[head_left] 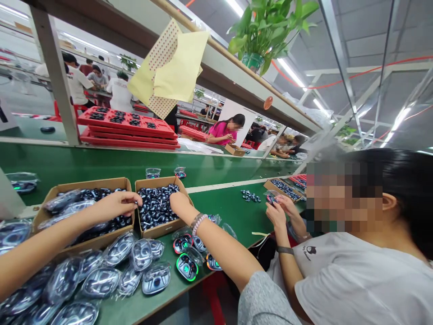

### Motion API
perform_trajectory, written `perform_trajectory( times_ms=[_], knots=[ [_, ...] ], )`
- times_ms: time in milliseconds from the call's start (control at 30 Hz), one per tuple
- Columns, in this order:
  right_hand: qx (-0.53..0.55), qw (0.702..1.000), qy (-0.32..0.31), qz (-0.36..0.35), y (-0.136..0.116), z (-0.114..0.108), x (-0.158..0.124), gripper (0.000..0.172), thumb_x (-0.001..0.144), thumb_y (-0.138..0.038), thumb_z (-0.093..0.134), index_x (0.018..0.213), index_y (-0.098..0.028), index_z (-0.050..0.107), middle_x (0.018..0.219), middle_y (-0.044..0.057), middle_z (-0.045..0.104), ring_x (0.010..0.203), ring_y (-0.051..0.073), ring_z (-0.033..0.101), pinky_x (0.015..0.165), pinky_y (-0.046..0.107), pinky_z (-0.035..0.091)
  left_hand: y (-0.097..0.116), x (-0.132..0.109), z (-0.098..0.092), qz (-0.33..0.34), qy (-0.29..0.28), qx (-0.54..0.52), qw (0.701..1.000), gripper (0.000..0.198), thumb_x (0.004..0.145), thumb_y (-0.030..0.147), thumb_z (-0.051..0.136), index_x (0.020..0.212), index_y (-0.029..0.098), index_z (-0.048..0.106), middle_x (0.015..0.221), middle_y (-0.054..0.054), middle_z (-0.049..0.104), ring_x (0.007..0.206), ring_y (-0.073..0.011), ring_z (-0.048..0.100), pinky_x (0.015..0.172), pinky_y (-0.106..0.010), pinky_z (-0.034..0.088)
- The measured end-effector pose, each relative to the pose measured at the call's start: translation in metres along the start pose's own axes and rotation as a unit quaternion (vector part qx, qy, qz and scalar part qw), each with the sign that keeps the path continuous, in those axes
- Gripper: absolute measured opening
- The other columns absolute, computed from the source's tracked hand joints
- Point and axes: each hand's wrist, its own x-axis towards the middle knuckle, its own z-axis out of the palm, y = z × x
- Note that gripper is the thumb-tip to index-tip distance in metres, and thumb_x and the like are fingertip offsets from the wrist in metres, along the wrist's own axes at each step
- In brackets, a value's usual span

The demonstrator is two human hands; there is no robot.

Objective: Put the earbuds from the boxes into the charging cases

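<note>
"cardboard, twice over: a left-hand box and a right-hand box, both open, side by side on the green bench."

"what fills them?"

"dark, glossy earbuds, heaped in the right-hand one. the other has more, with wrapped cases lying on top, and plenty more of those crowd the front of the bench."

"and the left hand?"

"over the right end of the left-hand box, thumb and fingers drawn together. something small and dark shows at the tips, but i can't tell whether it's gripped."

"the right hand?"

"reaching over the right side of the right-hand box, beaded bracelet at the wrist. its fingers are hidden, so i can't tell whether they hold an earbud."

"what's glowing by that forearm?"

"a green-lit case, with a red-lit case just behind it."

"someone's alongside, too."

"yes, a co-worker in a white shirt, on the right, both hands at a small thing i can't make out, near a loose cluster of dark pieces."
</note>
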Motion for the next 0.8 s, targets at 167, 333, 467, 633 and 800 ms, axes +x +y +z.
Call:
perform_trajectory(
  times_ms=[167,333,467,633,800],
  knots=[
    [0.119,0.991,0.064,-0.010,0.014,-0.019,-0.023,0.022,0.084,-0.028,0.050,0.101,-0.015,0.055,0.106,0.006,0.057,0.093,0.017,0.055,0.081,0.038,0.045,0.005,-0.005,0.009,-0.074,0.040,-0.192,0.978,0.035,0.058,0.042,0.066,0.083,0.017,0.063,0.089,-0.005,0.065,0.084,-0.0204,0.062,0.081,-0.029,0.049],
    [0.257,0.955,0.145,0.011,0.048,-0.034,-0.065,0.027,0.081,-0.014,0.041,0.099,-0.019,0.061,0.082,0.002,0.065,0.075,0.012,0.059,0.069,0.024,0.046,0.010,0.003,0.025,-0.071,0.050,-0.177,0.980,0.032,0.055,0.041,0.067,0.076,0.017,0.064,0.086,-0.003,0.066,0.083,-0.0199,0.062,0.083,-0.032,0.049],
    [0.344,0.922,0.169,0.050,0.082,-0.026,-0.110,0.037,0.081,-0.020,0.031,0.106,-0.014,0.057,0.055,-0.002,0.056,0.045,0.009,0.050,0.046,0.020,0.041,0.028,0.017,0.051,0.018,-0.027,-0.055,0.998,0.018,0.064,0.032,0.058,0.073,0.017,0.061,0.070,0.000,0.063,0.067,-0.0146,0.060,0.067,-0.026,0.050],
    [0.366,0.901,0.211,0.102,0.121,-0.009,-0.156,0.037,0.076,-0.029,0.040,0.099,-0.013,0.062,0.056,-0.001,0.053,0.045,0.010,0.046,0.046,0.022,0.039,0.067,0.043,0.104,0.167,-0.029,0.170,0.971,0.019,0.069,0.018,0.049,0.086,0.018,0.055,0.072,0.002,0.062,0.066,-0.0118,0.058,0.059,-0.020,0.044],
    [0.310,0.908,0.245,0.141,0.142,0.014,-0.190,0.030,0.073,-0.029,0.047,0.091,-0.016,0.066,0.070,0.004,0.058,0.056,0.014,0.049,0.056,0.028,0.042,0.096,0.064,0.167,0.226,-0.051,0.290,0.929,0.020,0.069,0.017,0.052,0.087,0.023,0.055,0.075,0.002,0.066,0.071,-0.0156,0.060,0.059,-0.024,0.040]
  ],
)
